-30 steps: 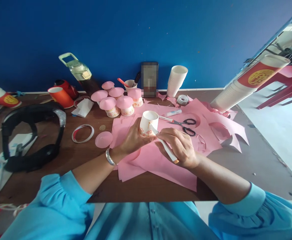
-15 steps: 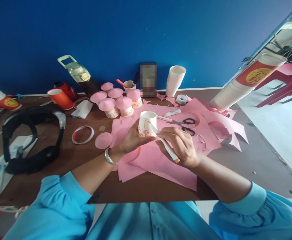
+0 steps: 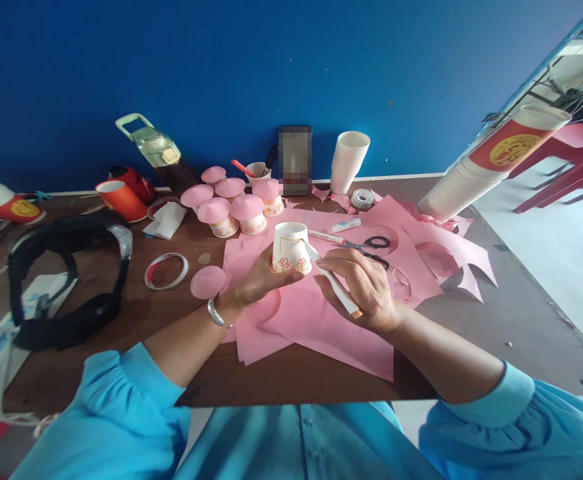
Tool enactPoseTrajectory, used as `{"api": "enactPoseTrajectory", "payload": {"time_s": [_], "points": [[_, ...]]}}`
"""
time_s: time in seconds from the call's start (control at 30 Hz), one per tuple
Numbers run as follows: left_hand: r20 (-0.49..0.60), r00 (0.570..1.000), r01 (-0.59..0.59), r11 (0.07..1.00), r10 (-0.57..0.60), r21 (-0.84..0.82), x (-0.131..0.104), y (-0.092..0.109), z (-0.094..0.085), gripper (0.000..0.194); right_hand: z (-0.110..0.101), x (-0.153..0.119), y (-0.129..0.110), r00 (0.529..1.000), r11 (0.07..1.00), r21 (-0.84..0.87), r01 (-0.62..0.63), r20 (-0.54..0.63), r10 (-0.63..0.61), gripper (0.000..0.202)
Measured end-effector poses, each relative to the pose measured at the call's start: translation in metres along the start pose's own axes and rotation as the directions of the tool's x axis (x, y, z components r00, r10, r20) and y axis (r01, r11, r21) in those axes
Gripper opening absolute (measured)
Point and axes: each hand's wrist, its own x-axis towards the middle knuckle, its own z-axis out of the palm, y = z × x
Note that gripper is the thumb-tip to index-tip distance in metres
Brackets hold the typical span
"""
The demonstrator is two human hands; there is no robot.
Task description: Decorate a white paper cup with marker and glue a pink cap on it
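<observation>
Head view: your left hand (image 3: 257, 283) has its fingers wrapped around a white paper cup (image 3: 291, 250) near the middle of the frame, just above the pink paper sheets (image 3: 331, 343). The cup is held narrow end up, wide rim down, close to upright. Its wall is white and looks undented on the side facing you. Orange-red flower motifs run in a band around the lower part. Above them, a thin yellow-brown line forms a corner — one stroke upright at the left, one across below the top edge. The recessed base at the top is plain white.

Your right hand (image 3: 364, 290), right of centre, is closed on a white marker (image 3: 338, 293) with an orange end. The marker slants up and left, its tip at the cup's upper right side; whether the tip touches, you cannot be sure from here.

Beyond your right hand, scissors (image 3: 351, 245) lie on the pink sheets, beside a white-and-red pen (image 3: 327, 237). Left of the upper centre stand six pink-topped cups (image 3: 248, 207) — those at the front show similar motifs. A loose pink cone (image 3: 208, 282) lies left of your left hand.
</observation>
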Motion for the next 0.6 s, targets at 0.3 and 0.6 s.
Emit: {"api": "enactPoseTrajectory", "payload": {"time_s": [0.3, 0.6], "points": [[0.043, 0.998, -0.036, 0.998, 0.039, -0.059, 0.001, 0.005, 0.001, 0.038, 0.001, -0.002, 0.002, 1.0, 1.0, -0.006, -0.013, 0.0, 0.013, 0.034], [0.07, 0.997, -0.014, 0.994, 0.022, -0.112, 0.001, -0.008, 0.001, 0.037, 0.001, 0.0, 0.003, 1.0, 1.0, -0.01, -0.009, -0.007, 0.009, 0.027]]}}
